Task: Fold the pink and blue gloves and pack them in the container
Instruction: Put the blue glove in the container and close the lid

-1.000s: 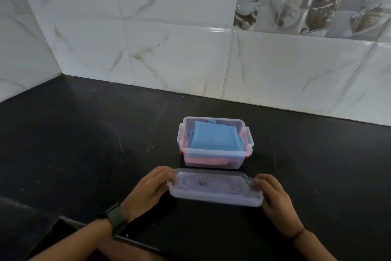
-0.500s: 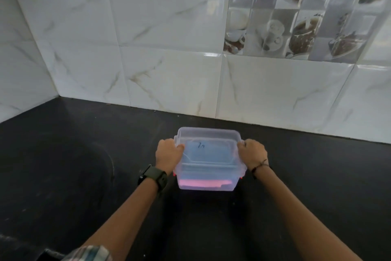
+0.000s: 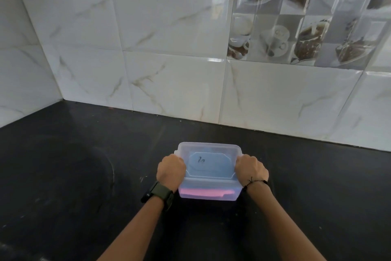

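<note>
1. Translucent plastic container (image 3: 208, 192) resting on black surface (image 3: 84, 165), in front of marble-tiled wall (image 3: 169, 83); lid (image 3: 209, 162) laid over top, with a small handwritten mark on its centre panel.
2. Left hand (image 3: 171, 170) clenched over left end of lid and container, knuckles up, dark watch (image 3: 157, 194) on wrist; likely pressing down the side clip, though the clip itself is hidden under the hand.
3. Blue glove (image 3: 211, 165) seen as a blue block through lid, upper layer; pink glove (image 3: 206, 192) showing as a pink band through front wall, bottom layer. Both inside, apparently folded flat.
4. Right hand (image 3: 250, 168) clenched likewise over right end, thin black cord (image 3: 255, 182) at wrist.
5. Long axis of container running left to right, roughly parallel to wall; short axis pointing away from wearer; opening facing up, covered.
6. Possible trouble: uneven pressure leaving one clip unlatched and lid cocked; a glove edge caught under rim, blocking the seal; container sliding on smooth surface toward wall under a forward push. Whether either clip has latched cannot be told.
</note>
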